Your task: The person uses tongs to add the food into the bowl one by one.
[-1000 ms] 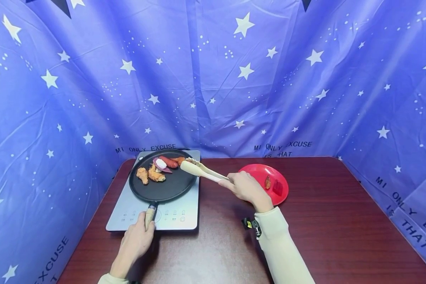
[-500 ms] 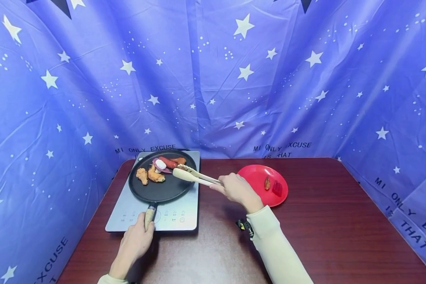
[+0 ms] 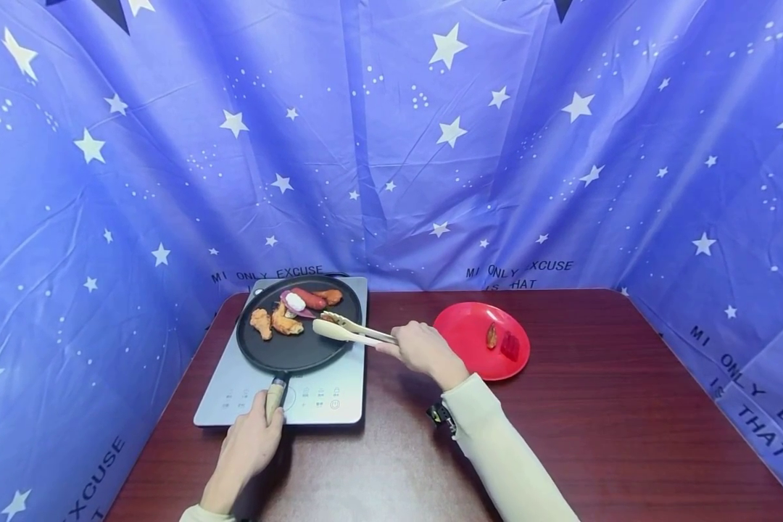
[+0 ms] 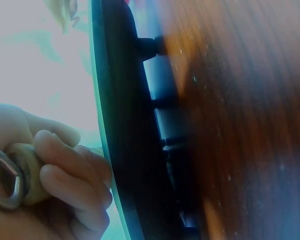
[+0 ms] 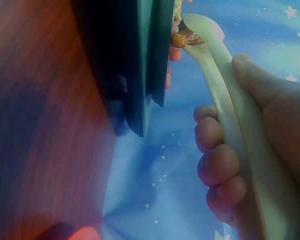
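Left hand (image 3: 251, 441) wrapped round handle (image 3: 275, 403) of pan (image 3: 300, 355), which sits on cooktop (image 3: 349, 377). Right hand (image 3: 427, 353) clamped on tongs (image 3: 334, 331), thumb one side, fingers the other. Tong tips apart over pan's right half, glossy brown piece (image 5: 186, 39) between them; can't tell if it touches the pan. Looks like placing food in pan; next move calls for easing the grip, handle steady. Red block (image 3: 510, 346) lies on red plate (image 3: 463, 346), right.

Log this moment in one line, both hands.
left hand: grips pan handle | right hand: holds tongs partly over pan | pan: on cooktop | red plate: two food pieces
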Motion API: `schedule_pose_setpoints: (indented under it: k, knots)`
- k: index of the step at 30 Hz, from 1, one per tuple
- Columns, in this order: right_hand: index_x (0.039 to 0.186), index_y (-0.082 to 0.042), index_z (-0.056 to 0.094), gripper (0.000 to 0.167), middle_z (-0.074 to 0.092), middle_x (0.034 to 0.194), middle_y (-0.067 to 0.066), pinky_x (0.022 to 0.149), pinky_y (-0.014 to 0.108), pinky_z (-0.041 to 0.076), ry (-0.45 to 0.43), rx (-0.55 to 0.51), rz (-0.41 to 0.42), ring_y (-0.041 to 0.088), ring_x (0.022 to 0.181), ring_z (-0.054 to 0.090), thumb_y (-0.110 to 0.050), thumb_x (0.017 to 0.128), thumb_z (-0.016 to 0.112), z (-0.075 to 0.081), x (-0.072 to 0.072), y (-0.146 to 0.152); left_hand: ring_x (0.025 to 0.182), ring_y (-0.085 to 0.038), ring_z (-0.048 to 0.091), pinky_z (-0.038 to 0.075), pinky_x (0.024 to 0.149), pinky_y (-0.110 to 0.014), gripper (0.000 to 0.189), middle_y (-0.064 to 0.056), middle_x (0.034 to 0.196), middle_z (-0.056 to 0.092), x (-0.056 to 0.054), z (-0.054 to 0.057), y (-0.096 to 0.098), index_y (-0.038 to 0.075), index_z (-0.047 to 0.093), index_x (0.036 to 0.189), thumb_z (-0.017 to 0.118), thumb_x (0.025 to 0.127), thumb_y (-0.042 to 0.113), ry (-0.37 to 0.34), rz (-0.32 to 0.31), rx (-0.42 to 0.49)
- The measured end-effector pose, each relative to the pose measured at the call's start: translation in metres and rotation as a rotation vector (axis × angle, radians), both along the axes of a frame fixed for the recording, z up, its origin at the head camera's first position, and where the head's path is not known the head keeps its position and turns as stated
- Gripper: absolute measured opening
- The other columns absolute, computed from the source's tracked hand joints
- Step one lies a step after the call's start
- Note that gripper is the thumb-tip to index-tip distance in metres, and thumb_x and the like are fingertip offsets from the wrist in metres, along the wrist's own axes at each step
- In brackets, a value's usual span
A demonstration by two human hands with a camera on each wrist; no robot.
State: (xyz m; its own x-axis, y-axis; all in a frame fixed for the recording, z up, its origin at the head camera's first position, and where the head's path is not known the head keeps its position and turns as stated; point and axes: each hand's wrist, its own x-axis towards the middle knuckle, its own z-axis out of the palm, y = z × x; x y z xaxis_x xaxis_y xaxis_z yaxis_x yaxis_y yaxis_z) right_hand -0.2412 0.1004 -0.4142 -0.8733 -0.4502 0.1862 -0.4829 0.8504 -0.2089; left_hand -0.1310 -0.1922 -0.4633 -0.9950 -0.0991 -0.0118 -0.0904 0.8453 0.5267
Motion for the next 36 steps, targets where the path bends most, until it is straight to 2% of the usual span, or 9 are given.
schedule_pose_setpoints:
  k: [11, 29, 36]
  knots:
    - [0.066, -0.017, 0.056, 0.039, 0.045, 0.053, -0.006, 0.051, 0.035, 0.041, 0.014, 0.035, 0.030, 0.017, 0.050, 0.049, -0.049, 0.089, 0.059, -0.004, -0.004, -0.009, 0.058, -0.024, 0.050, 0.038, 0.051, -0.041, 0.046, -0.008, 0.065, 0.050, 0.001, 0.003, 0.000, -0.001, 0.038, 0.131, 0.047, 0.094, 0.025, -0.011, 0.002, 0.010]
    - [0.067, -0.018, 0.055, 0.041, 0.044, 0.053, -0.005, 0.050, 0.035, 0.041, 0.024, 0.052, 0.071, 0.016, 0.049, 0.047, -0.052, 0.090, 0.054, -0.008, 0.005, -0.024, 0.058, -0.025, 0.050, 0.038, 0.051, -0.041, 0.046, -0.009, 0.066, 0.051, 0.000, 0.001, 0.000, -0.001, 0.038, 0.131, 0.047, 0.094, 0.025, -0.017, -0.001, 0.015]
    - [0.068, -0.018, 0.055, 0.039, 0.044, 0.052, -0.006, 0.048, 0.033, 0.039, 0.018, 0.055, 0.087, 0.016, 0.048, 0.047, -0.050, 0.090, 0.057, -0.009, 0.009, -0.034, 0.057, -0.024, 0.050, 0.038, 0.051, -0.040, 0.047, -0.009, 0.067, 0.051, 0.000, 0.002, 0.000, -0.001, 0.037, 0.132, 0.046, 0.094, 0.024, -0.020, 0.002, 0.015]
